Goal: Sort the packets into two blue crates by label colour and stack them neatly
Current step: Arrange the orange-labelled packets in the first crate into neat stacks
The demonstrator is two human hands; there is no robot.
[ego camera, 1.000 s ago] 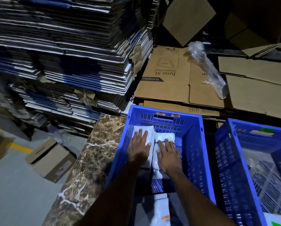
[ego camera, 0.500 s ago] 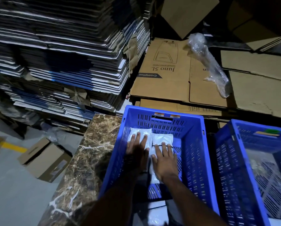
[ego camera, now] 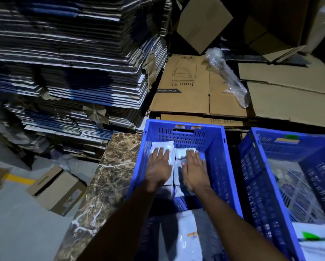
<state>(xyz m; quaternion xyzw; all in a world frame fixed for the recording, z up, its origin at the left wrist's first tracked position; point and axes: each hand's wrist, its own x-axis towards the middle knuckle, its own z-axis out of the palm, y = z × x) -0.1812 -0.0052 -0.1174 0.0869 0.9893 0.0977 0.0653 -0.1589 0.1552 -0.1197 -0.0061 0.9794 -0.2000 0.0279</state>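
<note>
Two blue crates stand side by side on a marble top. In the left crate [ego camera: 219, 147] white packets lie flat at the far end. My left hand [ego camera: 158, 169] presses flat on the left packet [ego camera: 162, 146], fingers straight. My right hand [ego camera: 193, 170] presses flat on the right packet [ego camera: 182, 152] beside it. Another white packet with an orange label [ego camera: 189, 236] lies at the near end of the same crate. In the right crate [ego camera: 259, 176] a packet with a green label [ego camera: 312, 236] shows at the near corner.
The marble top [ego camera: 109, 178] ends just left of the crates, with grey floor and a small cardboard box [ego camera: 58, 189] below. Tall stacks of flattened cartons [ego camera: 73, 63] rise at the left. Flat brown cardboard [ego camera: 184, 87] and a plastic wrap roll [ego camera: 227, 76] lie behind the crates.
Both hands have stayed flat on the packets at the crate's far end. They now lie slightly further apart, and my view has shifted a little.
</note>
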